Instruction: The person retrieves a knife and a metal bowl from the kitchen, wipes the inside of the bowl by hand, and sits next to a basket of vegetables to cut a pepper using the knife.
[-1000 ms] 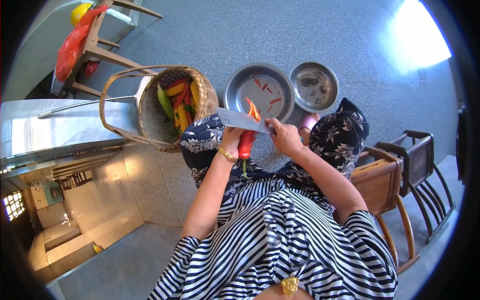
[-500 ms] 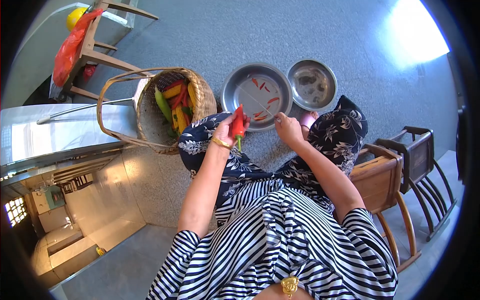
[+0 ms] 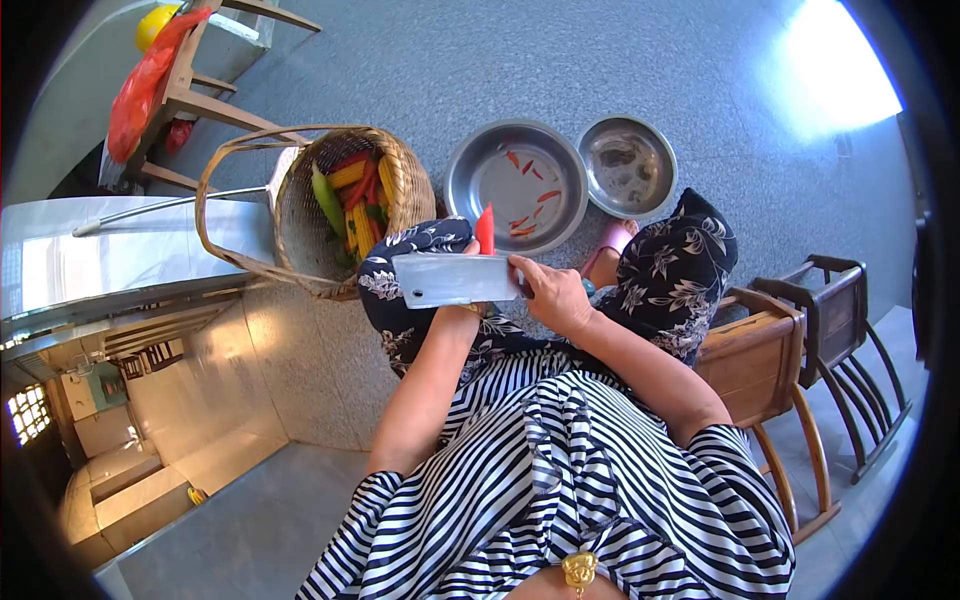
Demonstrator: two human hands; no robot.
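Observation:
A broad cleaver [image 3: 455, 280] lies flat across my view, with my right hand [image 3: 557, 298] closed round its handle. Behind the blade is my left hand [image 3: 470, 250], mostly hidden, holding a red pepper [image 3: 485, 230] whose upper part shows above the blade. The pepper's stem end is out of sight behind the cleaver. Beyond my hands, a wide metal basin [image 3: 464, 170] on the floor holds several red pepper pieces [image 3: 520, 228].
Left of the basin stands a wicker basket [image 3: 412, 190] with corn, red peppers and a green pepper. A smaller metal bowl [image 3: 668, 180] touches the basin's right side. Wooden chairs [image 3: 755, 360] are at the right; a red bag [image 3: 140, 95] hangs at the upper left.
The cleaver has swung from over the basin back to my left hand and now covers much of it and the pepper. More pieces lie in the basin than a second ago.

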